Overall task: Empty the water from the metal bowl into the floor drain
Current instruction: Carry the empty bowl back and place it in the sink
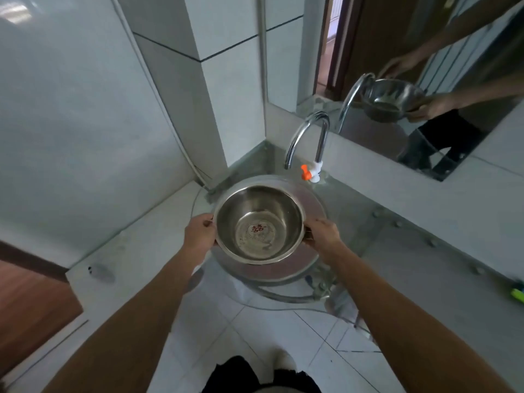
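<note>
A round metal bowl [258, 224] with a red emblem on its bottom is held level above a round steel sink [313, 211] set in a glass counter. My left hand [200, 232] grips the bowl's left rim and my right hand [323, 232] grips its right rim. The bowl's inside looks shiny, and I cannot tell how much water it holds. No floor drain shows in view; white floor tiles [255, 330] lie below the sink.
A curved chrome tap [309, 134] with an orange and white valve [310, 173] rises behind the sink. A mirror [425, 80] on the right wall reflects the bowl and hands. White tiled walls close in at left and behind. A green item [517, 293] lies at the right edge.
</note>
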